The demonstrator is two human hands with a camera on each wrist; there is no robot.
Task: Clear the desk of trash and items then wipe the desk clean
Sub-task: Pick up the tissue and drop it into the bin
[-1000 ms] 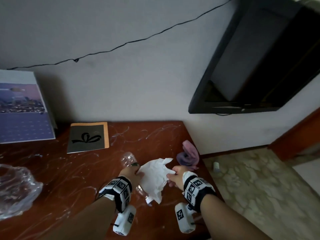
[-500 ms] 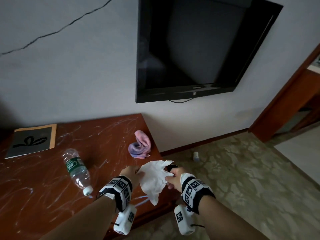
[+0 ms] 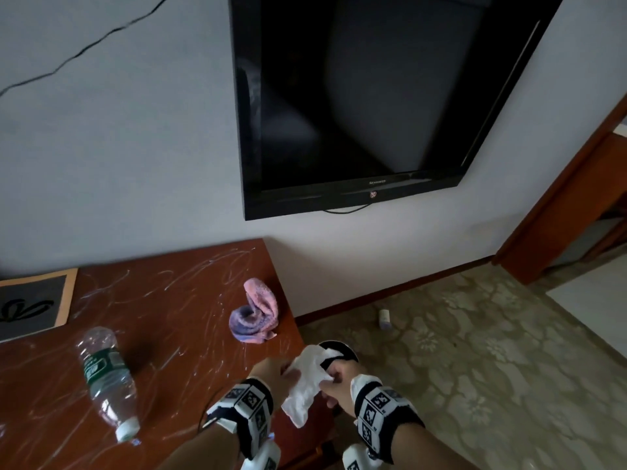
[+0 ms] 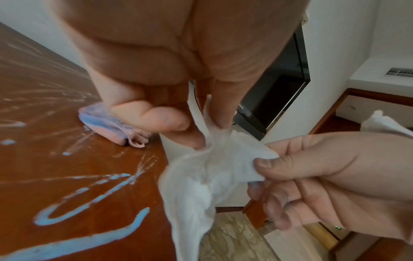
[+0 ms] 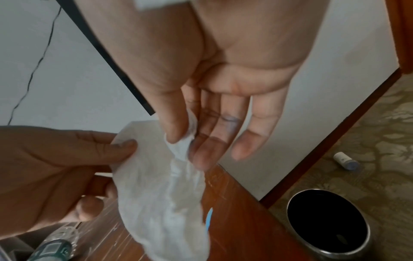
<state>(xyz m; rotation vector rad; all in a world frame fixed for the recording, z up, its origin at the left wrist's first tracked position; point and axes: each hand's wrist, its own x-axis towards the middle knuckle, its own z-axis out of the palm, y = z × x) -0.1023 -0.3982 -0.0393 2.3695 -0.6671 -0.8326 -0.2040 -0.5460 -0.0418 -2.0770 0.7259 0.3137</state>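
Observation:
A crumpled white tissue hangs between both hands past the desk's right end. My left hand pinches its left side; in the left wrist view thumb and fingers hold the tissue. My right hand pinches the other edge between thumb and forefinger, seen in the right wrist view on the tissue. The reddish wooden desk carries pale streaks. On it lie a clear plastic bottle with a green label and a pink-and-purple cloth.
A round dark bin stands on the floor beside the desk's right end, partly hidden by the tissue in the head view. A dark notebook lies at the back left. A television hangs on the wall. A small white object lies on the floor.
The view has swung right, off the calendar and plastic bag. Both hands carried the tissue from over the desk to its right end, above the bin, and the tissue is more bunched.

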